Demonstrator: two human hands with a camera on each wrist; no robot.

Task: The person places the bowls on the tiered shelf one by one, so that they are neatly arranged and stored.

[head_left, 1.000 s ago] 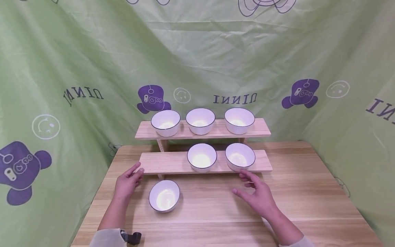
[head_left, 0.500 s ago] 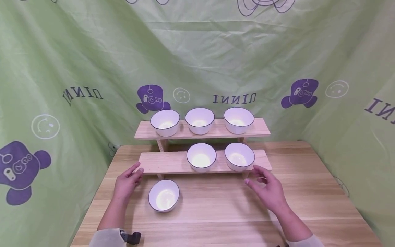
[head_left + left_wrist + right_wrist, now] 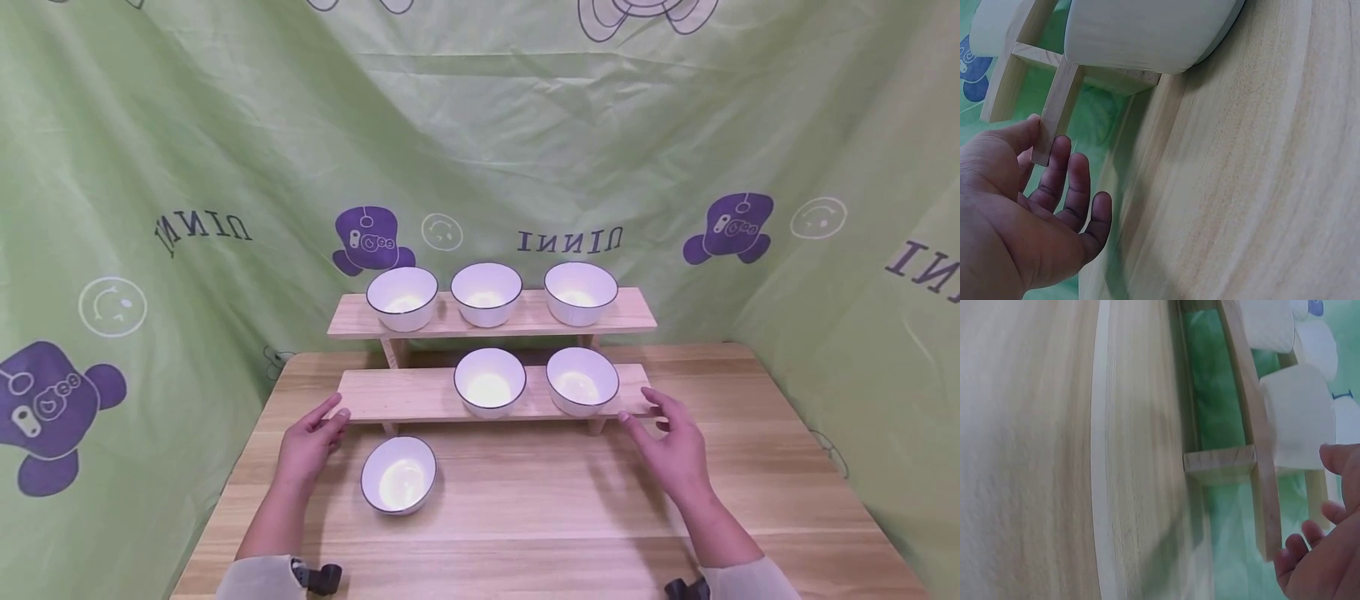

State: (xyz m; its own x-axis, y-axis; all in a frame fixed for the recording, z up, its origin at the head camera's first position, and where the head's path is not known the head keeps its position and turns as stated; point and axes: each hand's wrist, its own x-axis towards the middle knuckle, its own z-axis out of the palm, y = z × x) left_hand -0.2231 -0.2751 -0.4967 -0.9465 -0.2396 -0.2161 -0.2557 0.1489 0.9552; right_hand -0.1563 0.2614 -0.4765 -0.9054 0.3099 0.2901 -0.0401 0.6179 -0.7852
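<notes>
A two-tier wooden shelf (image 3: 405, 394) stands on the table. My left hand (image 3: 309, 442) pinches the left end of its lower board between thumb and fingers, as the left wrist view shows. At the right end of that board is my right hand (image 3: 675, 450), thumb and fingers apart, with nothing held. Two white dark-rimmed bowls, a middle bowl (image 3: 491, 383) and a right bowl (image 3: 582, 382), sit on the lower board. Another white bowl (image 3: 399, 476) stands on the table before the shelf's left part, right of my left hand.
Three more white bowls stand on the upper board (image 3: 532, 304): a left bowl (image 3: 402, 300), a middle bowl (image 3: 487, 295) and a right bowl (image 3: 581, 293). Green printed cloth (image 3: 480, 167) hangs behind and at both sides of the wooden table (image 3: 525, 517).
My right hand has moved right, from in front of the lower right bowl to the right end of the lower board. The left hand and the bowls have stayed in place.
</notes>
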